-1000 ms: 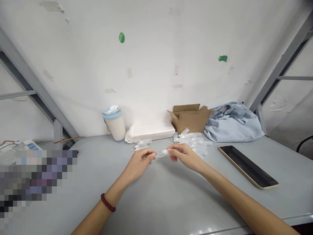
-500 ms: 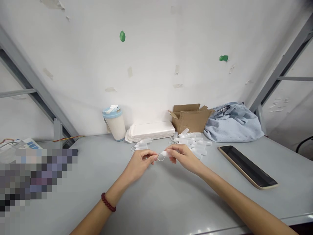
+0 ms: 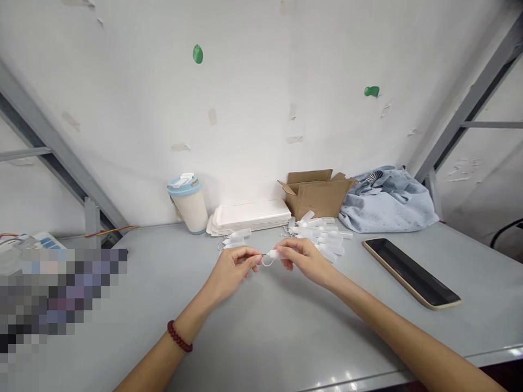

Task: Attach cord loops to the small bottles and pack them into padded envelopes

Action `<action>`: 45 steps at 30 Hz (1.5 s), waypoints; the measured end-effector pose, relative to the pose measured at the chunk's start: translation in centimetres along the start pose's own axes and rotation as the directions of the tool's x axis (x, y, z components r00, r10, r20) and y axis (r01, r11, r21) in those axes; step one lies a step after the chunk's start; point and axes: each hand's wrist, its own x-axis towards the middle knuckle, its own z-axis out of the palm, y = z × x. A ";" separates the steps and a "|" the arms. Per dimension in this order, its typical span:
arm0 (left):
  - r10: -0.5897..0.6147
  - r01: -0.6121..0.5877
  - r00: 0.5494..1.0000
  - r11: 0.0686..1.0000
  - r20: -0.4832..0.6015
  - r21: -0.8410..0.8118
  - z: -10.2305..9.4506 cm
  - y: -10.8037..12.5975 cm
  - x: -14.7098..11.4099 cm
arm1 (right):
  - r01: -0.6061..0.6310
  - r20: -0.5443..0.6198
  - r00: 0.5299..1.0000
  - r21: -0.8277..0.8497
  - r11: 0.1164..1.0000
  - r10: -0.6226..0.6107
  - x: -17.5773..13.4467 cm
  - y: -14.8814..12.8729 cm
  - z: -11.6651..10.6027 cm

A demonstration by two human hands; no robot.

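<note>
A small white needle-tip squeeze bottle [image 3: 273,254] is held level above the grey table [image 3: 261,326]. My right hand [image 3: 305,261] is closed around its body, with thumb and forefinger near the neck. A thin metal needle points left from the bottle toward my left hand [image 3: 232,270], whose thumb and forefinger are pinched at the needle's end. A thin white tether loops from the neck into that pinch; the small cap there is mostly hidden by the fingers. Several similar bottles [image 3: 333,239] lie behind my right hand, and a few more bottles [image 3: 237,237] lie behind my left.
Along the wall stand a cup with a blue lid [image 3: 191,207], a stack of white flat boxes [image 3: 249,215], an open cardboard box [image 3: 321,196] and a light blue cloth bag [image 3: 388,204]. A phone [image 3: 412,272] lies at right. Blurred items [image 3: 69,294] are at left.
The camera view has shifted slightly, moving everything a little up and left. Both hands keep the same hold on the bottle, with the needle still showing between them.
</note>
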 end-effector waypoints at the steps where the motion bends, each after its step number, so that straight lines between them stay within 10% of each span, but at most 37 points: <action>1: 0.001 -0.001 1.000 1.000 -0.001 -0.011 0.0 0.0 0.0 | -0.003 -0.001 1.000 -0.001 1.000 0.003 0.0 0.0 0.0; 12: -0.001 0.001 1.000 0.999 -0.003 0.040 0.1 0.0 0.0 | 0.012 -0.037 0.999 -0.011 1.000 -0.013 0.1 0.0 -0.2; 20: 0.041 0.146 0.952 0.811 -0.303 0.566 -3.3 -0.5 0.0 | 0.011 -0.189 0.982 -0.086 0.996 -0.027 0.2 -0.4 -0.8; 25: 0.012 -0.004 1.000 0.924 -0.018 0.383 -1.7 0.4 -0.4 | 0.026 -0.217 0.975 -0.116 0.993 -0.051 0.2 -0.2 -1.0; 45: -0.023 0.037 0.996 0.985 -0.087 0.166 -0.8 0.4 -0.1 | 0.011 -0.107 0.994 -0.061 0.998 -0.017 -0.2 -0.7 -0.3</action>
